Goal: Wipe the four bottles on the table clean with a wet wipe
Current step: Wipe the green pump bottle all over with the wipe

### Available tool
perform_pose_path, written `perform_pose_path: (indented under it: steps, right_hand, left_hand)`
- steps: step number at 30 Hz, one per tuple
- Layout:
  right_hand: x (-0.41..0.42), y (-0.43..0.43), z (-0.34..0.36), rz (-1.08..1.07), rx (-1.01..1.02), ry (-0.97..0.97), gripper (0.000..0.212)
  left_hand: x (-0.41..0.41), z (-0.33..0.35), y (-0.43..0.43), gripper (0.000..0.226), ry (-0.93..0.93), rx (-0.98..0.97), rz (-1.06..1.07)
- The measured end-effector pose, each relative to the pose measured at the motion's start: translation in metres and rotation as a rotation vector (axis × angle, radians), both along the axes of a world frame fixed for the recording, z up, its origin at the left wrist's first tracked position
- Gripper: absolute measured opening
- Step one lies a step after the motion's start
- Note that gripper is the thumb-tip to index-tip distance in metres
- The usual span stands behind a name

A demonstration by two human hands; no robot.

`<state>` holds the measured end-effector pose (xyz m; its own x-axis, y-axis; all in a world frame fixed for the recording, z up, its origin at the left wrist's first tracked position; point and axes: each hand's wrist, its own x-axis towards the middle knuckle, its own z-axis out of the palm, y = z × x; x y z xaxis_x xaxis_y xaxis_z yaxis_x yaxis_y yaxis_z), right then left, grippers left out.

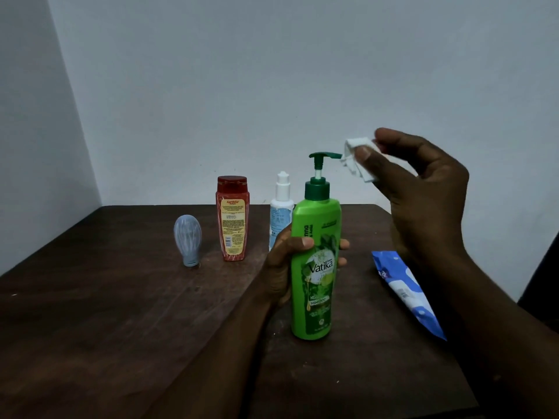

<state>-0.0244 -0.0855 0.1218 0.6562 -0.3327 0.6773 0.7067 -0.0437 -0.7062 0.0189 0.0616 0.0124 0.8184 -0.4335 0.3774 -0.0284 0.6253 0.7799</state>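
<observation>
Centre of the frame: tall green plastic pump bottle [314, 267], upright over the dark wooden bench [90, 313], clamped round its middle by the left grip [282, 261], thumb across the front label. Upper right: right grip [423, 192] pinched on a small crumpled white wet wipe [357, 158], pressed against the tip of the green pump spout. Behind, in a row toward the left: white pump bottle with pale blue label [281, 207], red plastic bottle with yellow label [232, 219], grey-blue rounded bottle [187, 240] standing on its cap. Lower right: blue-and-white wipe packet [405, 288], flat on the bench.
</observation>
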Motion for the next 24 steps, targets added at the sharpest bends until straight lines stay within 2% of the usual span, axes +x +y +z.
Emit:
perform_pose_path:
  steps: [4,9,13,16,24]
  right_hand:
    - [0.005,0.001,0.025,-0.009,-0.198,-0.054,0.02]
    - [0.008,0.002,0.051,-0.019,-0.785,0.004,0.017]
    - [0.005,0.004,0.056,-0.012,-1.033,0.005,0.017]
    - [0.008,-0.002,0.05,-0.066,-0.995,-0.036,0.017]
    - [0.004,-0.005,0.004,0.041,-0.474,-0.164,0.024]
  left_hand:
    - [-0.002,0.0,0.002,0.103,-0.003,0.023,-0.021]
    - [-0.002,0.0,0.002,0.1,0.002,0.042,-0.017]
    - [-0.002,0.0,0.002,0.1,0.004,0.063,-0.009]
    - [-0.004,0.001,0.001,0.099,0.0,0.063,-0.001]
    - [-0.007,0.002,-0.001,0.1,-0.017,0.044,-0.001]
